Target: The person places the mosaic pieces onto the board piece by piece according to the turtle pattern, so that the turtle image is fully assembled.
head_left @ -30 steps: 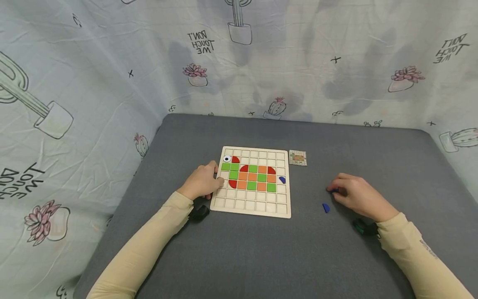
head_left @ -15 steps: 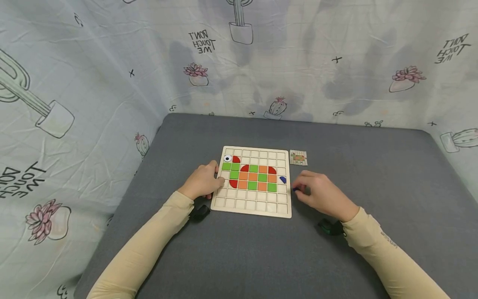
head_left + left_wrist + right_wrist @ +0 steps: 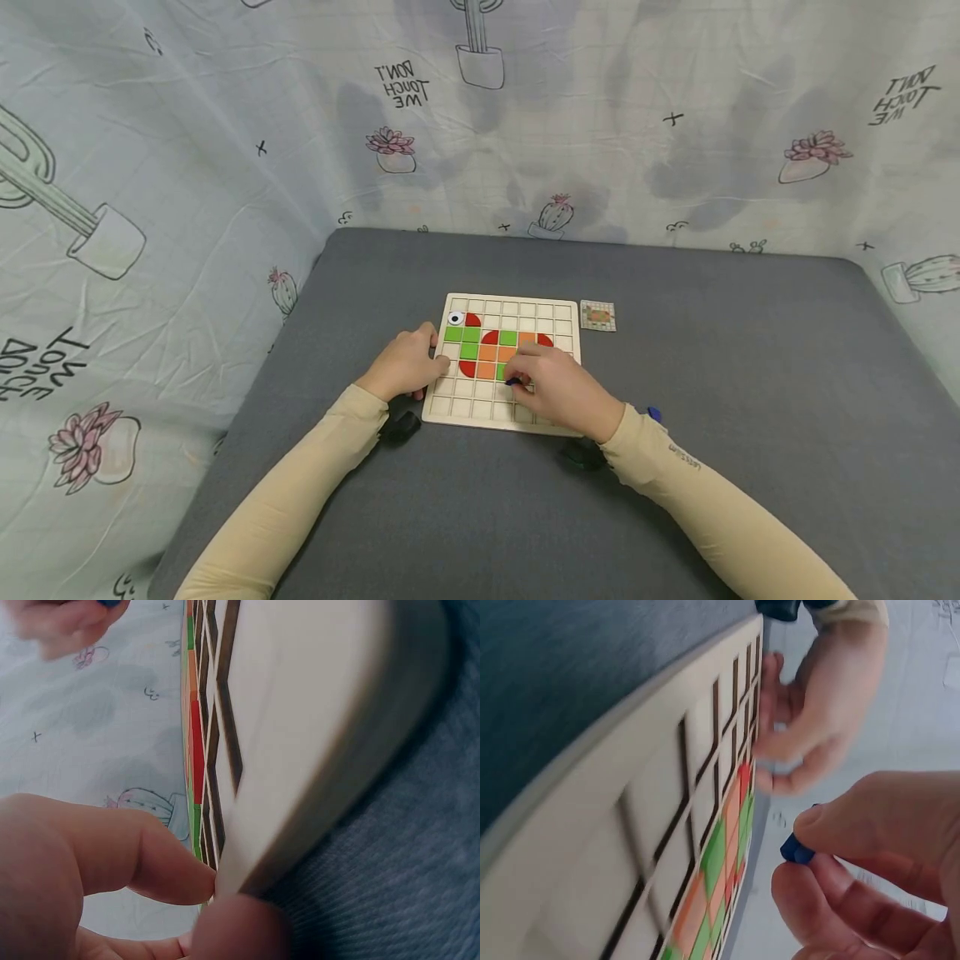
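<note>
A pale wooden grid board (image 3: 467,409) lies on the grey tabletop, with red, green and orange tiles and a white eye disc (image 3: 456,318) set in its cells. My left hand (image 3: 403,364) grips the board's left edge between thumb and fingers. Over the lower middle of the board, my right hand (image 3: 562,390) pinches a small blue piece (image 3: 798,850) between thumb and fingertips, held above the surface. That hand hides the board's right-hand cells. A second blue piece (image 3: 655,413) rests on the table, partly covered by the right sleeve.
A small printed pattern card (image 3: 598,317) lies just off the board's upper right corner. White cloth with cactus prints (image 3: 555,218) hangs behind and beside the grey table (image 3: 750,333). Dark devices (image 3: 401,427) are strapped at both wrists.
My right hand has carried the blue piece leftward from the table's right side to above the board. The left hand stays at the board's edge.
</note>
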The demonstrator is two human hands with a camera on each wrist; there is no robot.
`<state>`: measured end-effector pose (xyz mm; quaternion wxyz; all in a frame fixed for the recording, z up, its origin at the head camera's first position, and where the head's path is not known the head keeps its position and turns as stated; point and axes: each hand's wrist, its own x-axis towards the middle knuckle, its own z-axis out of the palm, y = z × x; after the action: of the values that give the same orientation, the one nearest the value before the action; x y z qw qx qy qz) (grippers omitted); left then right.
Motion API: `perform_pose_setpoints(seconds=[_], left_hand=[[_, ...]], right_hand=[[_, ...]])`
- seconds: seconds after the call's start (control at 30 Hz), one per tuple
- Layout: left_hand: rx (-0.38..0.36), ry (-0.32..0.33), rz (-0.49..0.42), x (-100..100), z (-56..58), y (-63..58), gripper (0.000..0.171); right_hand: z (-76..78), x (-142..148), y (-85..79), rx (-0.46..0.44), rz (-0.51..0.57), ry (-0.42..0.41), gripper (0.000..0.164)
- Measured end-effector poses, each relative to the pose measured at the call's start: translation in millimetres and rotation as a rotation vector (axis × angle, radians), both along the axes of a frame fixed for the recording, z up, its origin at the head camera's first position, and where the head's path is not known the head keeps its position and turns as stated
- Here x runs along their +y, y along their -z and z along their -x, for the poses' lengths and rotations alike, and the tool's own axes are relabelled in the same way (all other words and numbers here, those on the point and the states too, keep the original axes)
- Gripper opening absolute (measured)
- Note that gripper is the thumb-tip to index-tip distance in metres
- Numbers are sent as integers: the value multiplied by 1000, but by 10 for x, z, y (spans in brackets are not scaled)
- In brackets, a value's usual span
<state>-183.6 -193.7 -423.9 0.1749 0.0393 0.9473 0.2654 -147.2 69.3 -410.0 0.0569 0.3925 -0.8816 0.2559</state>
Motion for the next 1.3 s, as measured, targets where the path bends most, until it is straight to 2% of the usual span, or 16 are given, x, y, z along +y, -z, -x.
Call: perform_pose_setpoints(seconds=[0.2, 0.43, 0.9, 1.13, 1.3], left_hand=[[14, 6, 8, -3, 2, 18, 30], [22, 8, 7, -10, 10, 18, 28], [23, 14, 2, -15, 12, 27, 28], [13, 11, 4, -11, 8, 20, 28], [13, 8, 8, -8, 14, 21, 29]], right_hand=[[21, -292, 35, 2, -14, -7, 10], [53, -441, 99, -39, -22, -19, 8], [85, -450, 162, -57, -72, -93, 11], [96, -422, 178, -118, -64, -79, 12], [87, -402, 168, -95, -53, -80, 9]])
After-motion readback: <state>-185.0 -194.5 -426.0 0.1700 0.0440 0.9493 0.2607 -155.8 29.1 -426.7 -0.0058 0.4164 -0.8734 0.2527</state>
